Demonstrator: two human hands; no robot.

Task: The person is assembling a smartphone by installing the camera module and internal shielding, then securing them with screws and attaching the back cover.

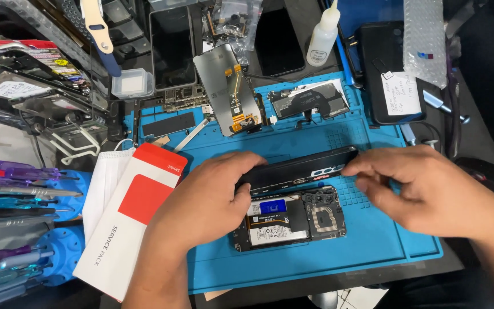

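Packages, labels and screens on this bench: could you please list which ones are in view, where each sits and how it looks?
White and red flat box: left of the left hand, lying tilted.
White paper note: on a black device, upper right.
Bubble-wrap bag: top right, clear.
Detached display panel: top centre of the blue mat, grey back up.
White dropper bottle: top centre, labelled.

The left hand [210, 197] covers the left end of the opened phone [293, 220] and of the black back cover [304, 167]. The bubble-wrap strip [424, 40] runs off the top edge, and the screwdrivers [12, 183] leave the left edge.
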